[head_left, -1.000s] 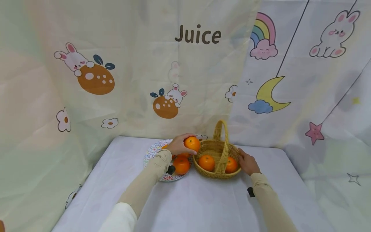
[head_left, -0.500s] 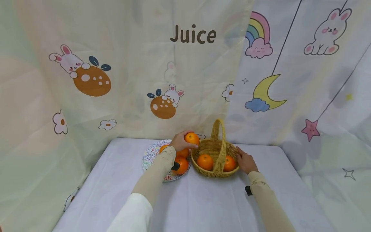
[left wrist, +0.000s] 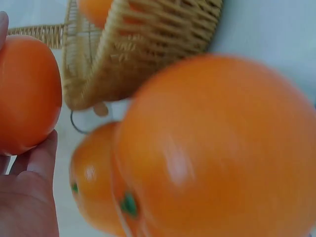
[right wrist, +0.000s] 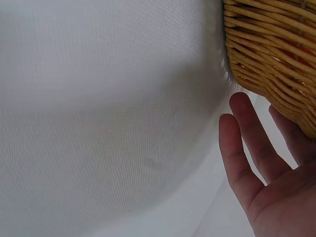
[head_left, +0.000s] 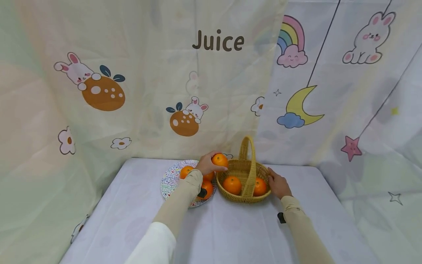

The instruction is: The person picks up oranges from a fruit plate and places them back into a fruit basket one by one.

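Observation:
My left hand grips an orange just above the left rim of a wicker basket. In the left wrist view, the fingers support this orange from its side. Below and left, a speckled plate bears several oranges, partly covered by my left arm; one orange looms large in the left wrist view. Inside the basket lie two oranges, one at the left and one at the right. My right hand touches the basket's right side with fairly straight fingers; its thumb is hidden.
The basket's tall arched handle rises over its middle. A white cloth covers the table. Close behind the table hangs a printed curtain, with more cloth at both sides.
My left hand has carried the orange slightly right, to the basket's left rim. The right hand stays at the basket's right side. The head view has shifted a little.

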### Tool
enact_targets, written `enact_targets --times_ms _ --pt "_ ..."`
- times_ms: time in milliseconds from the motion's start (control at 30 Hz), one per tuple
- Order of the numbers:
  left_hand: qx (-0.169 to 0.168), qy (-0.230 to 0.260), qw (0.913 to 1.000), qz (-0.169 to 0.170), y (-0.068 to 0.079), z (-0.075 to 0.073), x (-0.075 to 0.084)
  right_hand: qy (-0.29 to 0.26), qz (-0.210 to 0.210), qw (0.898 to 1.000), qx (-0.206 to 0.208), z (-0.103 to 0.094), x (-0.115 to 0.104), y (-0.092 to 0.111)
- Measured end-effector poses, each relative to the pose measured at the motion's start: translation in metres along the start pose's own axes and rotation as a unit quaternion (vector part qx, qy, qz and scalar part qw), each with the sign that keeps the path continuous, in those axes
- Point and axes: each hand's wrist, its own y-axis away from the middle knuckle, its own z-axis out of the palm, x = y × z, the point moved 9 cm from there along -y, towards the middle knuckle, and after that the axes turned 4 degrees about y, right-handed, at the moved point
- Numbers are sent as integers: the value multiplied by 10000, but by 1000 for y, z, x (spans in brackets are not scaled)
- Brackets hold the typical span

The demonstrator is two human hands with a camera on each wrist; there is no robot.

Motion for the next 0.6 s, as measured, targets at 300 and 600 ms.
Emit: enact_targets --times_ms 300,600 --pt "-235 -23 9996 139 -12 33 14 -43 50 10000 -20 0 2 2" --pt "-241 -279 9976 586 -24 61 27 -196 166 9997 51 0 2 2"
